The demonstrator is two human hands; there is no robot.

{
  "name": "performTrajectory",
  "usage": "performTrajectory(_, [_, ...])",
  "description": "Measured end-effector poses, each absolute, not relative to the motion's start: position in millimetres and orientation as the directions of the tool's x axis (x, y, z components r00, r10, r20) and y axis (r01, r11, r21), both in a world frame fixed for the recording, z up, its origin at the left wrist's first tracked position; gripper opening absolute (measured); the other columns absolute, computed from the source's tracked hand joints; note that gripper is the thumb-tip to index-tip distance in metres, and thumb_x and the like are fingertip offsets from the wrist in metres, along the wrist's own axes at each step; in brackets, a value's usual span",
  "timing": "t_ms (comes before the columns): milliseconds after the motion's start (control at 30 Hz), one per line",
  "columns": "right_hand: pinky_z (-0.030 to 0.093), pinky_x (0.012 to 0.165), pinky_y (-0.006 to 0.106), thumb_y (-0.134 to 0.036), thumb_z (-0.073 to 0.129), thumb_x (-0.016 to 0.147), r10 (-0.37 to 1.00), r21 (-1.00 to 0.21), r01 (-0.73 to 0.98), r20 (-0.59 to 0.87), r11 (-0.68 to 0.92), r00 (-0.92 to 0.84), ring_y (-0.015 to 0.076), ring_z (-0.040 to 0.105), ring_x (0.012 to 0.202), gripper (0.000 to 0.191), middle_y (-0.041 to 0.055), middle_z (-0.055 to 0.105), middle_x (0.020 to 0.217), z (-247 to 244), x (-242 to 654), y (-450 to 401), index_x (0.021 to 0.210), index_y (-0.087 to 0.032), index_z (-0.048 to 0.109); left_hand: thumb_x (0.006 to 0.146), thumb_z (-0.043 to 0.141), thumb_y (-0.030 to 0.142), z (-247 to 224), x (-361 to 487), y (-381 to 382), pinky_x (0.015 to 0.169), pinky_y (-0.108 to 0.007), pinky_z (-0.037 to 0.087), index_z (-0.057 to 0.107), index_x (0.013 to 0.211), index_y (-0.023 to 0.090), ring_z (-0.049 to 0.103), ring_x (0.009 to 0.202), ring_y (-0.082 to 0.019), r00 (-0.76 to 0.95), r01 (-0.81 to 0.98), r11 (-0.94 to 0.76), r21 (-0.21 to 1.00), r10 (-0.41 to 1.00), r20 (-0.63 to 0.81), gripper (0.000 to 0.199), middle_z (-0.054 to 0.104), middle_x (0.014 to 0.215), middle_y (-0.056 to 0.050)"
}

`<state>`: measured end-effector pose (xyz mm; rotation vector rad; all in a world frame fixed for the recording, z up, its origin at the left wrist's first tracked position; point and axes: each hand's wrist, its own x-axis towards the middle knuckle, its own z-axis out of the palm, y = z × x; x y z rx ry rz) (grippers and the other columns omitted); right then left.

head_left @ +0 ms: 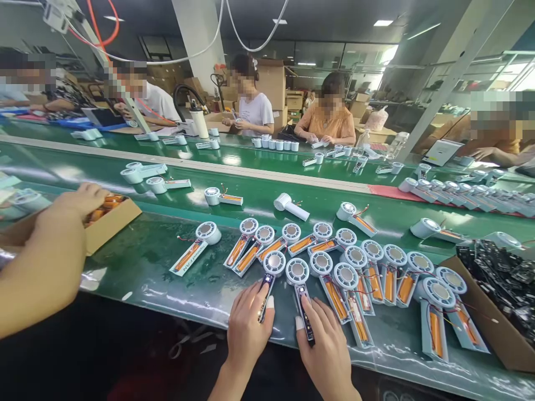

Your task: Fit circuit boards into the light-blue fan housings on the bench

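Observation:
Near the table's front edge, my left hand [249, 317] has its fingers around the handle of a light blue handheld fan [274, 264], and a black circuit board [266, 292] shows in that handle. Just to the right, my right hand [324, 328] grips the handle of a second fan [297, 271], with another black board [304, 309] in it. Both thumbs wear white covers. Several open fans with orange batteries [337, 301] and thin wires lie right of and behind my hands. One fan [190, 256] rests alone further left.
At the right edge stands a cardboard box [497, 328] of black boards. Another person's arm [50, 250] reaches over a box [112, 225] of orange parts at the left. Spaced fans lie on the green belt [259, 214]; several people sit across it.

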<state>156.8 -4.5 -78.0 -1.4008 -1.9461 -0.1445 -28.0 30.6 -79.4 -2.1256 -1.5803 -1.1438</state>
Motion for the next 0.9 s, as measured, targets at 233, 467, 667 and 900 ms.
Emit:
performTrajectory(233, [0.059, 0.087, 0.046, -0.026, 0.047, 0.101, 0.791, -0.32, 0.86, 0.594, 0.398, -0.145, 0.0302, 0.066, 0.111, 0.039, 0.0117, 0.072, 0.118, -79.5, 157.0, -4.0, 0.139, -0.017, 0.052, 0.093, 0.052, 0.015, -79.4, -29.3, 30.9, 0.09, -0.045, 0.058, 0.063, 0.12, 0.016, 0.072, 0.103, -0.029, 0.1, 0.904, -0.359, 0.232, 0.705, 0.702, 0.03, 0.075, 0.11, -0.014])
performTrajectory(467, [0.059, 0.087, 0.048, -0.031, 0.044, 0.103, 0.805, -0.337, 0.848, 0.571, 0.409, -0.161, 0.0319, 0.065, 0.112, 0.04, 0.0131, 0.072, 0.117, -80.7, 161.5, -4.8, 0.139, -0.017, 0.051, 0.093, 0.052, 0.017, -76.0, -25.7, 30.7, 0.089, -0.043, 0.059, 0.064, 0.119, 0.017, 0.073, 0.101, -0.028, 0.086, 0.915, -0.335, 0.224, 0.705, 0.704, 0.028, 0.076, 0.107, -0.013])
performTrajectory(667, [0.058, 0.088, 0.049, -0.034, 0.044, 0.103, 0.812, -0.367, 0.822, 0.554, 0.435, -0.183, 0.0332, 0.063, 0.115, 0.042, 0.0141, 0.069, 0.121, -83.4, 165.4, -5.2, 0.142, -0.018, 0.049, 0.092, 0.052, 0.016, -72.8, -22.8, 29.9, 0.088, -0.043, 0.06, 0.064, 0.116, 0.017, 0.073, 0.1, -0.028, 0.082, 0.921, -0.325, 0.217, 0.702, 0.707, 0.027, 0.076, 0.106, -0.013])
performTrajectory(900, [0.057, 0.091, 0.05, -0.035, 0.044, 0.102, 0.824, -0.387, 0.812, 0.535, 0.437, -0.188, 0.0337, 0.061, 0.118, 0.045, 0.0157, 0.065, 0.129, -81.9, 167.1, -5.9, 0.144, -0.018, 0.046, 0.092, 0.053, 0.017, -74.9, -18.8, 29.2, 0.089, -0.042, 0.06, 0.065, 0.117, 0.018, 0.073, 0.102, -0.027, 0.038, 0.917, -0.297, 0.267, 0.731, 0.681, 0.028, 0.076, 0.112, -0.013])
